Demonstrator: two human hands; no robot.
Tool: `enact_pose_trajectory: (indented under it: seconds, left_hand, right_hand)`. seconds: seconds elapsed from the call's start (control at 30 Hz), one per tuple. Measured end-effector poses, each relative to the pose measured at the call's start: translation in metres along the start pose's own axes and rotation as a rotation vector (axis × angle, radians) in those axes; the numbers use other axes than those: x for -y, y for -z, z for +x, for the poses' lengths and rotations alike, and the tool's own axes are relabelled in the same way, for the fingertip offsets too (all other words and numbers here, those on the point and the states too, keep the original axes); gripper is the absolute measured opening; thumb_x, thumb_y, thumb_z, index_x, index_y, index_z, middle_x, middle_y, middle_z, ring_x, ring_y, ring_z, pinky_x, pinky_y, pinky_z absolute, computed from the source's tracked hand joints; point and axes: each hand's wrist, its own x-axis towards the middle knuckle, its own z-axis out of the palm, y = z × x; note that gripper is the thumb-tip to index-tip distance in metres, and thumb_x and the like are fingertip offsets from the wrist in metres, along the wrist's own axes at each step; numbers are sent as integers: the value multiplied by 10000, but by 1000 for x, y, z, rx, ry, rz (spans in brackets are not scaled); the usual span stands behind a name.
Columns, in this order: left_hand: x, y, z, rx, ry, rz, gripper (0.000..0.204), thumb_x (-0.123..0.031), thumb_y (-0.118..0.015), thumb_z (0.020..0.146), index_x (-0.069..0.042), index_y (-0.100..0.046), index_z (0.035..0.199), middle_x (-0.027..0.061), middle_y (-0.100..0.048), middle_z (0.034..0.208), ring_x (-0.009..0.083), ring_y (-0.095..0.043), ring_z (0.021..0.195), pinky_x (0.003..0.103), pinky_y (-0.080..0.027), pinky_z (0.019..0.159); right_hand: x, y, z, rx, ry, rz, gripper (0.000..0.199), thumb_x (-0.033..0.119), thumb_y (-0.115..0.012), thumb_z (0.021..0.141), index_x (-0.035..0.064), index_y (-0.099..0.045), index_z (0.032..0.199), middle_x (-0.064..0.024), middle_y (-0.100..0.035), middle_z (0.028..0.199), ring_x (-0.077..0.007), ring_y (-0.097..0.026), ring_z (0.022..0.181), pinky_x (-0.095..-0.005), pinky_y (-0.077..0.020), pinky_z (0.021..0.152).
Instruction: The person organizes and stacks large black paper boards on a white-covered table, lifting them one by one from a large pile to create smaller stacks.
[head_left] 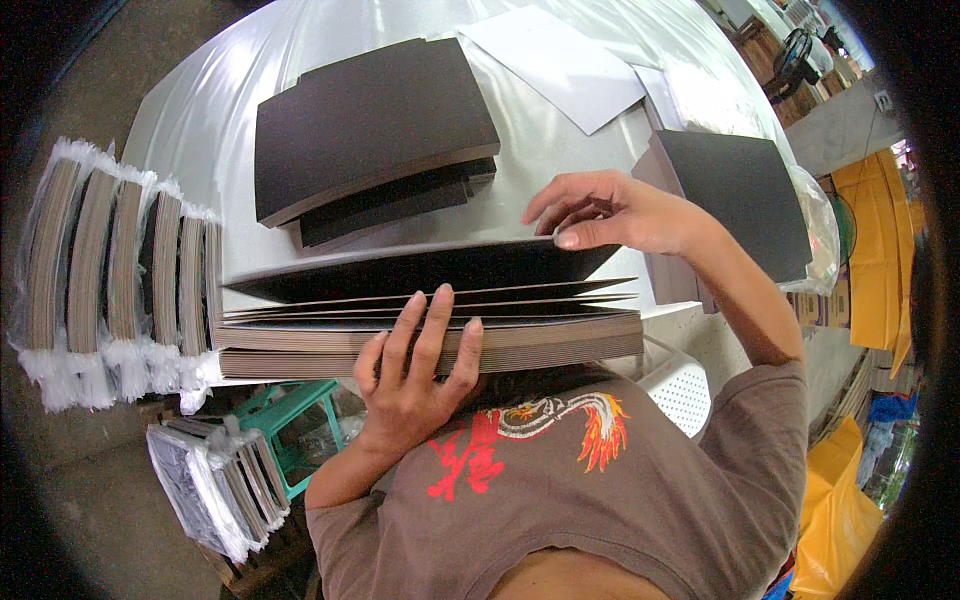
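A thick stack of dark brown cardboard sheets [540,342] lies at the near edge of a white table [200,110]. My left hand [415,375] presses its fingers against the stack's front edge, fanning the sheets. My right hand [610,210] lifts the top sheets [420,268] at their far right corner, thumb and fingers pinching the edge. The upper sheets are spread apart, with gaps between them.
A second pile of dark sheets [370,120] lies further back on the table, a white sheet [560,60] beyond it. More dark boards [745,195] in plastic stand at right. Plastic-wrapped bundles [110,270] stand at left, others [215,480] below near a green stool [295,410].
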Motion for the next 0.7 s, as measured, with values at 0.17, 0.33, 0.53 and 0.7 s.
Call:
enact_pose_trajectory:
  seconds: [0.17, 0.33, 0.53, 0.7]
  left_hand:
    - [1, 0, 0, 5, -22, 9, 297, -279, -522, 881, -235, -483, 1172, 94, -553, 1265, 222, -534, 1132, 338, -307, 873]
    - [1, 1, 1, 8, -18, -15, 307, -285, -526, 875, -226, -481, 1173, 106, -546, 1272, 233, -528, 1145, 332, -319, 858]
    - [2, 0, 2, 3, -32, -14, 310, -280, -520, 875, -221, -477, 1177, 118, -542, 1274, 246, -537, 1137, 329, -333, 850]
    - [0, 3, 4, 28, -5, -100, 297, -189, -499, 887, -201, -462, 1182, 164, -544, 1256, 300, -538, 1130, 382, -356, 857]
  right_hand:
    - [13, -5, 3, -45, 135, -375, 332, 159, -648, 817, 48, -616, 1128, -122, -606, 1094, -232, -563, 1047, -324, -428, 900]
    - [21, -8, -1, -111, 223, -547, 382, 238, -647, 816, 4, -609, 1116, -169, -615, 1100, -308, -578, 1048, -349, -434, 909]
    - [15, -5, 6, -81, 254, -439, 323, 125, -633, 815, 36, -611, 1124, -161, -619, 1085, -297, -595, 1008, -343, -451, 877]
    - [12, -12, 7, -105, 181, -522, 382, 166, -677, 791, 26, -604, 1138, -145, -600, 1118, -268, -591, 1016, -336, -448, 875]
